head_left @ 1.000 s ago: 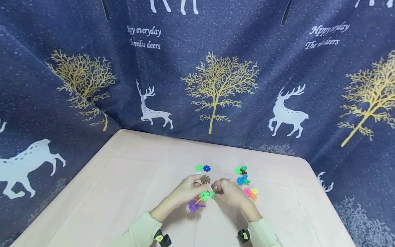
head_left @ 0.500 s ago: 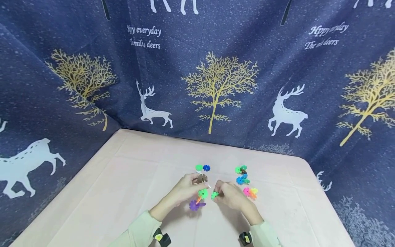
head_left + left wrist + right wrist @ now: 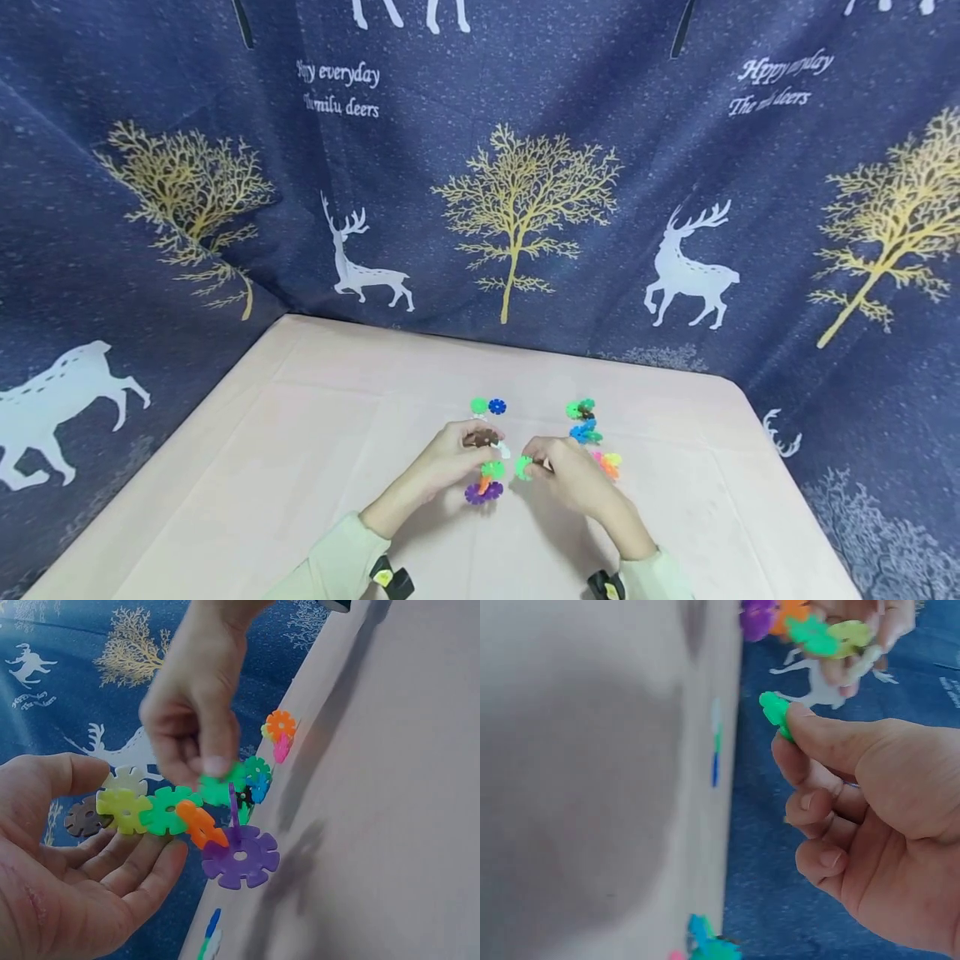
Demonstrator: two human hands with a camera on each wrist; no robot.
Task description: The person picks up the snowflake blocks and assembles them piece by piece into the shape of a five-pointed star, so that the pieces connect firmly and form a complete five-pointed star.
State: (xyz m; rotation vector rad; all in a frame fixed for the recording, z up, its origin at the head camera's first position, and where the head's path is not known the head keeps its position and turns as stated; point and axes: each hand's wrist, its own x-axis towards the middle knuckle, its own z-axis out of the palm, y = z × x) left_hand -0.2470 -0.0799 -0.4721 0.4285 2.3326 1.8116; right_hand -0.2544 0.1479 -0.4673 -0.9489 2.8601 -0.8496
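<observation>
My left hand grips a chain of interlocking snowflake discs between thumb and fingers. In the left wrist view the chain runs from a brown disc through a white disc, a yellow disc and a green disc. An orange disc and two purple discs, one flat-facing and one edge-on, end it. To the right, my right hand pinches a single green snowflake disc between thumb and index finger. A gap separates this disc from the chain in the head view.
Behind the left hand lie a light green disc and a dark blue disc. Small joined groups stand at right: green-and-brown, blue-and-green, and pink, yellow and orange. A patterned curtain rises behind the pale table.
From close together, the hands have come slightly apart, the green disc staying in the right one. The left hand has turned the chain, so both purple discs show more fully.
</observation>
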